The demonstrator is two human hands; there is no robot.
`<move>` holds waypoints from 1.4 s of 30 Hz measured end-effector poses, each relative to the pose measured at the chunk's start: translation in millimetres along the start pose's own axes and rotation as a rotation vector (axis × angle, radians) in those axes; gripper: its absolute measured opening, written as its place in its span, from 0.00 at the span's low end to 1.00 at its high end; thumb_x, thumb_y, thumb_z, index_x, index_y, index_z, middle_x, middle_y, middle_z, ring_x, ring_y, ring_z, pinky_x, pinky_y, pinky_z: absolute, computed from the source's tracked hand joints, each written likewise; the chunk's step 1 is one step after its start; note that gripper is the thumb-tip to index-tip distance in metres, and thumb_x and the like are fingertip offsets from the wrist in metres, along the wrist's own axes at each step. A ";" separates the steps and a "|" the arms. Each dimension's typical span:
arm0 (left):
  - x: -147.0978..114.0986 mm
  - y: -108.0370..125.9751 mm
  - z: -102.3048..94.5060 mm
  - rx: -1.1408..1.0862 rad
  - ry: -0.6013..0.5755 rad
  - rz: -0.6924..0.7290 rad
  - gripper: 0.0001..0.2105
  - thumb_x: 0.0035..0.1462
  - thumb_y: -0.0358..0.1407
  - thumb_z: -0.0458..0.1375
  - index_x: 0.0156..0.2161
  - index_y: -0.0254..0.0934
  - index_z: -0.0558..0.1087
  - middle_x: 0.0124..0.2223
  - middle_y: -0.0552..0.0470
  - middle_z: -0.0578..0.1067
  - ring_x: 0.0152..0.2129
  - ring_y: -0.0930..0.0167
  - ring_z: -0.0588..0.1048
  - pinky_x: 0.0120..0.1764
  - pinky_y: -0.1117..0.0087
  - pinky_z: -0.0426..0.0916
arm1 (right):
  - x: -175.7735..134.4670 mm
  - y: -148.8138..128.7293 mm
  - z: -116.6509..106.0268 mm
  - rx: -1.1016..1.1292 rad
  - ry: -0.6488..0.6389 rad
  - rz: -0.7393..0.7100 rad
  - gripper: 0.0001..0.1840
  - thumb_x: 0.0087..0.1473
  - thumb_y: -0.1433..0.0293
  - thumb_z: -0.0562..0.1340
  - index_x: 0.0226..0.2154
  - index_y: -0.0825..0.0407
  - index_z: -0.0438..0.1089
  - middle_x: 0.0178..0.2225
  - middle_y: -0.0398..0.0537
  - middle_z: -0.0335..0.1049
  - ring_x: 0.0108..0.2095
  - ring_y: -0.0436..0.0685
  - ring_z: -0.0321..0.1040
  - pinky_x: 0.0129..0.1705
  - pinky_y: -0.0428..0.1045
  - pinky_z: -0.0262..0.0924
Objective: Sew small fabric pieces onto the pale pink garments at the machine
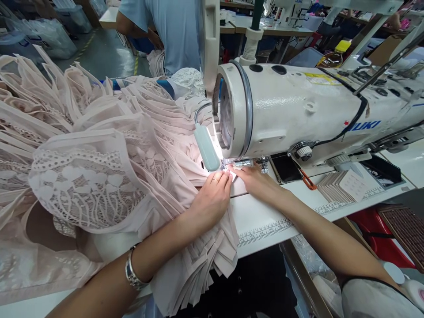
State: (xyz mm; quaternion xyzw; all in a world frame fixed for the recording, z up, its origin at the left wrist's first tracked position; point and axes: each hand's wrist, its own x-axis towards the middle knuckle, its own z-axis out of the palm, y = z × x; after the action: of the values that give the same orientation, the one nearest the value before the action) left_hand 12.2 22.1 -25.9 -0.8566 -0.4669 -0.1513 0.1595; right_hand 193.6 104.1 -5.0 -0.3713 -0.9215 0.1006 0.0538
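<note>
While your left hand (212, 196) presses flat on the fabric (132, 145), your right hand (255, 181) lies open beside it under the machine (298, 110).

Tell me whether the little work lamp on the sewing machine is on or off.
On. The lamp throws a bright white glare onto the needle area and the pink fabric beside it, just above the left hand and right hand.

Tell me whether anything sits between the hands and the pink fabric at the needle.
Nothing visible does. The left hand lies flat on the pale pink fabric piece, and the right hand touches it just beside the white sewing machine's presser foot, under the lit lamp.
</note>
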 end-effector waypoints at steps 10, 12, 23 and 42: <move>1.5 -6.6 -13.2 0.063 -0.051 -0.011 0.15 0.66 0.21 0.46 0.50 0.27 0.73 0.46 0.41 0.79 0.42 0.60 0.76 0.50 0.58 0.66 | 1.2 -9.4 -5.7 -0.107 -0.054 0.058 0.26 0.58 0.80 0.49 0.50 0.49 0.75 0.36 0.51 0.76 0.38 0.62 0.70 0.41 0.54 0.63; 2.0 -15.0 -17.5 0.098 -0.024 0.001 0.15 0.65 0.19 0.46 0.37 0.32 0.74 0.35 0.47 0.78 0.31 0.65 0.75 0.45 0.61 0.67 | -2.0 -6.9 -1.3 -0.101 -0.013 0.045 0.26 0.56 0.82 0.50 0.48 0.49 0.76 0.39 0.52 0.77 0.41 0.62 0.70 0.42 0.54 0.63; 0.1 -36.5 -24.3 0.043 -0.037 0.077 0.15 0.65 0.19 0.47 0.37 0.32 0.74 0.37 0.45 0.76 0.33 0.66 0.72 0.40 0.64 0.65 | -14.7 3.7 9.1 -0.032 0.122 -0.131 0.27 0.57 0.81 0.52 0.51 0.45 0.76 0.51 0.49 0.76 0.46 0.59 0.71 0.39 0.51 0.66; 1.7 -37.5 -22.9 -0.187 -0.234 0.022 0.17 0.67 0.21 0.43 0.50 0.31 0.72 0.40 0.44 0.71 0.37 0.65 0.68 0.36 0.66 0.63 | -15.0 7.3 14.9 0.108 0.327 -0.073 0.22 0.62 0.78 0.51 0.44 0.47 0.78 0.45 0.46 0.80 0.48 0.58 0.75 0.51 0.56 0.70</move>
State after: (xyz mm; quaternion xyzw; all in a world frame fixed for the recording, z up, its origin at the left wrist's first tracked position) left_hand -21.2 33.1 0.4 -0.8846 -0.4567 -0.0915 0.0250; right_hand 206.7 96.7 -21.5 -0.3455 -0.9066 0.0863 0.2263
